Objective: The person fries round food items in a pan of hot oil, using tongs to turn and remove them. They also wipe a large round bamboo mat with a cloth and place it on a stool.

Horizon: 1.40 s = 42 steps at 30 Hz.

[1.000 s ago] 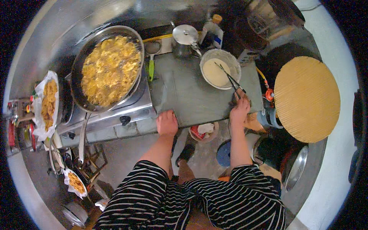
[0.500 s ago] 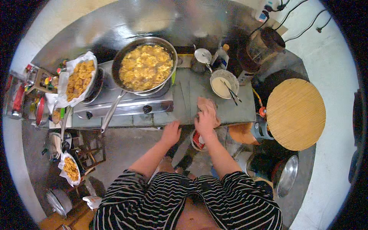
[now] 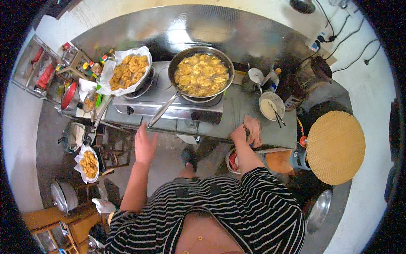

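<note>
My left hand [image 3: 144, 144] is raised with its fingers apart, in front of the counter's edge. Its fingertips are close to the end of the long handle of a frying pan [image 3: 171, 68]; I cannot tell if they touch. In the pan, golden battered pieces [image 3: 201, 75] bubble in oil on the gas stove [image 3: 169, 111]. At the counter's front edge, my right hand [image 3: 239, 134] rests against the left side of a crumpled pinkish cloth [image 3: 253, 130]. Its fingers look bent and are partly hidden, so any grip on the cloth is unclear.
A paper-lined pan [image 3: 146, 80] of fried pieces sits left on the stove. Right of the stove are a batter bowl [image 3: 270, 106] with chopsticks, a lidded pot [image 3: 255, 76] and a blender [image 3: 313, 76]. A round woven board [image 3: 336, 146] stands at right. Below left is another lined dish [image 3: 97, 167].
My left hand has moved left along the counter, toward the pan handle. My right hand has shifted off the top of the cloth to its left side. The view has shifted left.
</note>
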Motion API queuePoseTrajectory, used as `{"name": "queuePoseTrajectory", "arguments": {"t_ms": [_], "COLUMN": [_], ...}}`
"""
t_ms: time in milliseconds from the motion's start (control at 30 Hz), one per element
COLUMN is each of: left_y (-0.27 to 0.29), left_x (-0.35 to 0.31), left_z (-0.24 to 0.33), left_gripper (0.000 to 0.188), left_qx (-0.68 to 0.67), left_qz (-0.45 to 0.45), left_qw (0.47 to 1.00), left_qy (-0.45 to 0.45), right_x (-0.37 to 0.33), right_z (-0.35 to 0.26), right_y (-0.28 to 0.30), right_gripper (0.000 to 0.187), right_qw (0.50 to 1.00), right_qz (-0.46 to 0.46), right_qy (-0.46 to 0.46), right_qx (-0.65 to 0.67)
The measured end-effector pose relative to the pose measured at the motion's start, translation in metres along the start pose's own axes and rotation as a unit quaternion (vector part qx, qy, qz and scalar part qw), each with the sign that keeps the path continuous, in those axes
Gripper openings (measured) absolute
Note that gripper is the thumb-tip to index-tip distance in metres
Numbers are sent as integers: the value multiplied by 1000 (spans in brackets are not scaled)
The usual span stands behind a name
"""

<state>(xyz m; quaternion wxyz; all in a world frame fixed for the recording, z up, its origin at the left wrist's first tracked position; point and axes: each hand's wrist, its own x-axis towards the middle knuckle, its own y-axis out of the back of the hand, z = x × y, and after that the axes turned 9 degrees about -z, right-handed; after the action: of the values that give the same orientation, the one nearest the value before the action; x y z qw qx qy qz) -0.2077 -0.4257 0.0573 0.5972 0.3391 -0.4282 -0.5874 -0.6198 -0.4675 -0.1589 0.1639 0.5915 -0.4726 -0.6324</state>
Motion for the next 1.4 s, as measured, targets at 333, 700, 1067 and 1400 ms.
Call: {"name": "queuePoseTrajectory", "arguments": {"t_ms": [333,700,1067,1400], "left_y": [-49,-26,-23,-42], "left_x": [99,98,83,25], "left_z": [-39,-21,-31,-56], "left_gripper": [52,51,59,59], "left_qx": [-103,-133,-199,-282], "left_qz": [-218,-289,-271,-72], "left_qw": [970,948,938,946], "left_qy": [-19,5,88,142], "right_x": [-69,-129,-121,-80], "right_z": [37,15,-95,-112], "right_y": [31,103,233,241], "right_gripper": [53,37,44,34], "right_qw": [892,876,951,964], "right_qz": [427,357,210,161], "right_qy": [88,83,176,188], "right_qx": [120,312,-140,-94]}}
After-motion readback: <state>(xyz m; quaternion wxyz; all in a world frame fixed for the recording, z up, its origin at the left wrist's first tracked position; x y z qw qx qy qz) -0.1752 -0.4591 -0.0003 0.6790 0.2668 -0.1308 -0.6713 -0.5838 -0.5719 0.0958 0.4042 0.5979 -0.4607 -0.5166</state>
